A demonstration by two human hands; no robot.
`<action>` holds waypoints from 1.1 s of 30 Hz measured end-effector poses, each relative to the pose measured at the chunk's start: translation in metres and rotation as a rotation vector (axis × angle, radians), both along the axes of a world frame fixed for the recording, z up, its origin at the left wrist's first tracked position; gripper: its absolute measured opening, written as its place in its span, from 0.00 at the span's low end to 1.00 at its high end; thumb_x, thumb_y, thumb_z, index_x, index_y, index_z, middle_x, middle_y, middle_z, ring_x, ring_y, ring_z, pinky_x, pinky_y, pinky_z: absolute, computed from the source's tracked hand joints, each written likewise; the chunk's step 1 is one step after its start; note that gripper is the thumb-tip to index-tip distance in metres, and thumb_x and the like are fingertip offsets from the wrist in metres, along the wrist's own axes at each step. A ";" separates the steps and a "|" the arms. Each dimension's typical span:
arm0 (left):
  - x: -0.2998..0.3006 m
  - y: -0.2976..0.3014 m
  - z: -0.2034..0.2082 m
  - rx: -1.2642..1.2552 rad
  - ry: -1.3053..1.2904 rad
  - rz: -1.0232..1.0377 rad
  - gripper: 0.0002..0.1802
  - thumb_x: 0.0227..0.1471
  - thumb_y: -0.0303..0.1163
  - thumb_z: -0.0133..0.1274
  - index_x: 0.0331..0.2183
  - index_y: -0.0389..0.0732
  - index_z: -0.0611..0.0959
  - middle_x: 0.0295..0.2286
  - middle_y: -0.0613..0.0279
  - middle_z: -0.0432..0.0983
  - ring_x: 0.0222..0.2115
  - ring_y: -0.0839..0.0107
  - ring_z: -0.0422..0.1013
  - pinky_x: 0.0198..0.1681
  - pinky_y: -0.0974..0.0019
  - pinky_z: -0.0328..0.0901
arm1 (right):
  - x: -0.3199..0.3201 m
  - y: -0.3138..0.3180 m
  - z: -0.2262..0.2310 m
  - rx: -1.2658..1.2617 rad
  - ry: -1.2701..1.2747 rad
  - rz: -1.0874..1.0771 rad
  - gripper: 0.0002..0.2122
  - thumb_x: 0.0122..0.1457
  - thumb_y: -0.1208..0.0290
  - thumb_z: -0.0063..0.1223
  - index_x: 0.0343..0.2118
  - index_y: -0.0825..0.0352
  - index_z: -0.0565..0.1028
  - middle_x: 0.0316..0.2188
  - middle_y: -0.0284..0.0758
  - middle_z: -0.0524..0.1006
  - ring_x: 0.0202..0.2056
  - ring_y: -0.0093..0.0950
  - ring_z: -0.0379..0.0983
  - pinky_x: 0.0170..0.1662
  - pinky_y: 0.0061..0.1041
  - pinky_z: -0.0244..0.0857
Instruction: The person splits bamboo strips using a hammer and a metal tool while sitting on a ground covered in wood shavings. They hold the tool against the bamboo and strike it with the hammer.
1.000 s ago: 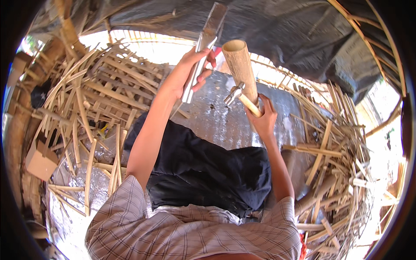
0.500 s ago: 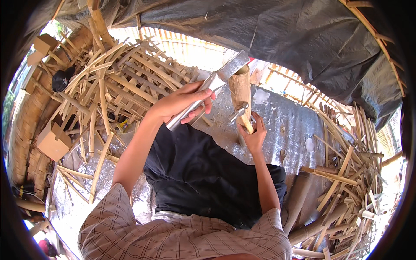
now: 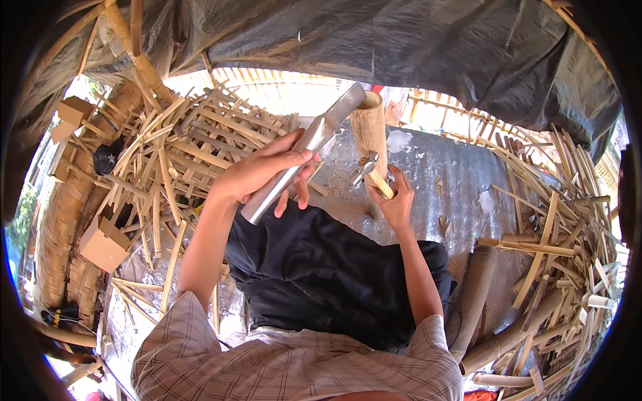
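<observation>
My left hand is closed around the thick, tubular metal handle of a chopping knife. Its broad grey blade slants up to the right, and its end is close to the rim of an upright bamboo tube; whether they touch I cannot tell. In front of the tube, my right hand grips a hammer by its pale wooden handle. The metal hammer head overlaps the tube's lower part. Behind the hammer and my right hand, some of the tube is hidden.
A large heap of split bamboo strips lies at the left, near an open cardboard box. More bamboo pieces pile up at the right, beside a thick pole. Overhead hangs a dark plastic sheet.
The knife and my left hand have shifted slightly down and left, and the lower fingers look looser on the handle. The hammer stays by the tube. The whole view has shifted a little.
</observation>
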State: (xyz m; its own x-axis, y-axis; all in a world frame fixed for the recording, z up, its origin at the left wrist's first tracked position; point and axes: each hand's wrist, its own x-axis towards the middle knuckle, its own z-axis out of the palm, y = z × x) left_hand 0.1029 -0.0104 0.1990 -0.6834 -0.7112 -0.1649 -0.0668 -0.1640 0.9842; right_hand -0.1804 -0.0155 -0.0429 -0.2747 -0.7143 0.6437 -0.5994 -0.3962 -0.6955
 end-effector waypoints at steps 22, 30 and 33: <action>-0.064 0.004 -0.025 0.725 0.689 -0.235 0.12 0.66 0.33 0.46 0.42 0.34 0.67 0.27 0.66 0.62 0.30 0.78 0.70 0.33 0.71 0.81 | -0.086 0.097 0.104 0.398 0.044 0.343 0.16 0.53 0.78 0.64 0.44 0.72 0.75 0.26 0.36 0.78 0.26 0.20 0.74 0.31 0.25 0.73; -0.095 0.043 -0.027 0.774 0.645 -0.065 0.09 0.63 0.28 0.51 0.39 0.31 0.73 0.37 0.53 0.71 0.37 0.73 0.77 0.30 0.76 0.80 | -0.074 0.151 0.244 0.509 -0.083 0.429 0.08 0.68 0.71 0.49 0.44 0.70 0.73 0.21 0.29 0.68 0.15 0.14 0.61 0.17 0.18 0.54; -0.091 0.038 -0.037 0.811 0.724 -0.350 0.12 0.65 0.34 0.50 0.39 0.34 0.72 0.30 0.63 0.67 0.22 0.86 0.69 0.17 0.85 0.67 | -0.060 0.160 0.277 0.635 -0.006 0.199 0.10 0.68 0.69 0.50 0.45 0.71 0.72 0.22 0.28 0.69 0.18 0.14 0.62 0.20 0.18 0.55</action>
